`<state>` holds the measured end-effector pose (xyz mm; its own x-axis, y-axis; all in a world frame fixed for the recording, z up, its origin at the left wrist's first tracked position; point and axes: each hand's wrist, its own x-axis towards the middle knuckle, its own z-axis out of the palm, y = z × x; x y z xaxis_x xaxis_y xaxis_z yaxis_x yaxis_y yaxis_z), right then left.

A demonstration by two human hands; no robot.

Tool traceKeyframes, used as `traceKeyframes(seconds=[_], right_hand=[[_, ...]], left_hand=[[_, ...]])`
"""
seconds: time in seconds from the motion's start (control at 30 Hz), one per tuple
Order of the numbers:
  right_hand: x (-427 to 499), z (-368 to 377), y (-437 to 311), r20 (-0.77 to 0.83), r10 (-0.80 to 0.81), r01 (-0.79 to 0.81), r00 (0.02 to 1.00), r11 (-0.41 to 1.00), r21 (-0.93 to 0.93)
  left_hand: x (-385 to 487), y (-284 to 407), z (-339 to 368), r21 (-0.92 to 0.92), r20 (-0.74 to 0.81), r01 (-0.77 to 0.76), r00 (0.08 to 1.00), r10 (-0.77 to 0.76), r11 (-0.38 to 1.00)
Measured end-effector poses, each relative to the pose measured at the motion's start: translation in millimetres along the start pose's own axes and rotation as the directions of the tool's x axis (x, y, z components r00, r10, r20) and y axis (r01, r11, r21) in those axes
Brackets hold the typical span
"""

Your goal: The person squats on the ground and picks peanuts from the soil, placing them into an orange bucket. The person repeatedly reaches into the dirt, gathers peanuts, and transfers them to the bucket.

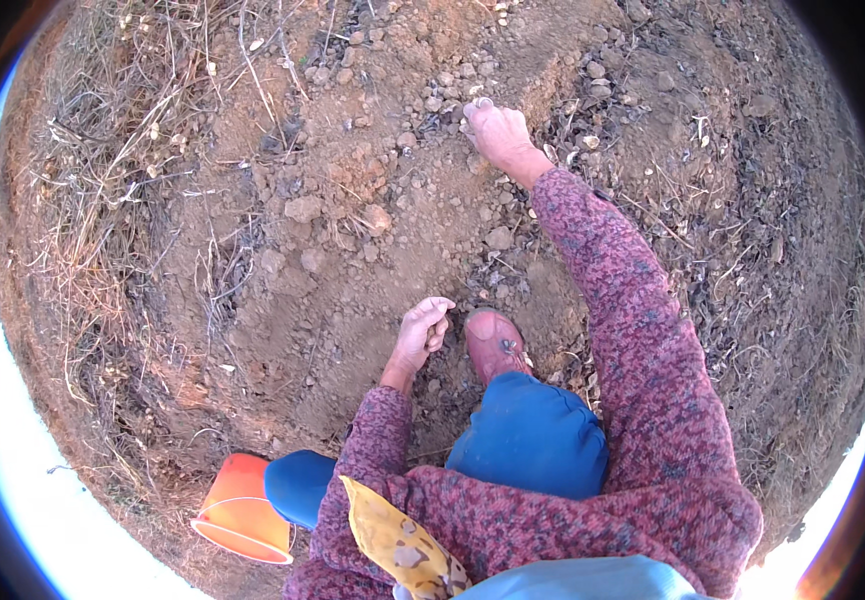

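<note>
My right hand [498, 135] reaches out over the soil at the upper middle, its fingers bent down at small clods; whether it holds something cannot be told. Nearer to me, my left hand [423, 330] hovers with curled fingers beside the toe of a reddish boot [494, 341]; its palm is hidden, so anything inside cannot be seen. Pale pods or shells [590, 142] lie among dry leaves to the right of my right hand. An orange bucket [241, 502] stands at the lower left, beside my blue-trousered knee.
Dry stalks with pale pods [114, 161] are heaped along the left. Clods [303, 209] are scattered over the brown soil [372, 277]. Dark leaf litter [747, 247] covers the ground at the right. A yellow patterned cloth [402, 536] hangs near my left arm.
</note>
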<state>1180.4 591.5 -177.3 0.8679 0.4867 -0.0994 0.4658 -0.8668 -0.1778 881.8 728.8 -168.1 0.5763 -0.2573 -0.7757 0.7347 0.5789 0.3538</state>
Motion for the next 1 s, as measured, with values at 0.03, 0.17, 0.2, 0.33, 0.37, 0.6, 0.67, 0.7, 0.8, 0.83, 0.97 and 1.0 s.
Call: traceKeyframes(seconds=[0.03, 0.17, 0.2, 0.33, 0.37, 0.6, 0.67, 0.7, 0.8, 0.83, 0.97, 1.0], right_hand=[[-6, -4, 1, -0.028, 0.006, -0.004, 1.0, 0.998, 0.061], [-50, -29, -10, 0.105, 0.008, -0.052, 0.994, 0.902, 0.428], [-69, -34, -24, 0.075, -0.086, 0.036, 0.994, 0.861, 0.508], [-127, -55, -66, 0.16, -0.427, 0.276, 0.89, 0.784, 0.556], [-131, -58, -66, 0.099, -0.517, 0.392, 0.85, 0.747, 0.537], [-34, -19, 79, -0.262, 0.495, -0.326, 0.828, 0.806, 0.494], [-22, 5, 115, -0.313, 0.377, -0.367, 0.872, 0.925, 0.092], [-19, 16, 124, -0.178, 0.411, -0.42, 0.894, 0.907, -0.016], [-20, 29, 137, -0.073, 0.433, -0.425, 0.899, 0.9, 0.099], [-22, 28, 136, -0.111, 0.421, -0.41, 0.9, 0.906, 0.107], [-24, 11, 123, -0.36, 0.427, -0.345, 0.829, 0.898, 0.272], [-20, 5, 121, -0.468, 0.429, -0.297, 0.773, 0.896, 0.331]], left_hand=[[0, 4, 0, -0.027, 0.022, -0.011, 1.0, 0.012, 1.0], [6, 18, 14, -0.457, -0.058, -0.049, 0.998, 0.026, 0.888], [9, 23, 18, -0.614, 0.109, -0.02, 0.988, 0.11, 0.789], [22, 28, 44, -0.766, 0.198, 0.062, 0.97, 0.143, 0.639], [24, 28, 48, -0.757, 0.154, 0.076, 0.986, 0.065, 0.649], [33, 20, 48, -0.76, 0.351, 0.207, 0.929, 0.12, 0.617], [36, 19, 45, -0.743, 0.405, 0.239, 0.904, 0.137, 0.625], [36, 19, 44, -0.745, 0.404, 0.237, 0.904, 0.139, 0.623], [33, 17, 37, -0.703, 0.368, 0.193, 0.922, 0.118, 0.685], [31, 18, 35, -0.698, 0.383, 0.196, 0.915, 0.128, 0.688], [27, 32, 25, -0.626, 0.172, 0.048, 0.982, 0.078, 0.778], [26, 40, 23, -0.477, -0.053, -0.058, 0.998, 0.038, 0.877]])
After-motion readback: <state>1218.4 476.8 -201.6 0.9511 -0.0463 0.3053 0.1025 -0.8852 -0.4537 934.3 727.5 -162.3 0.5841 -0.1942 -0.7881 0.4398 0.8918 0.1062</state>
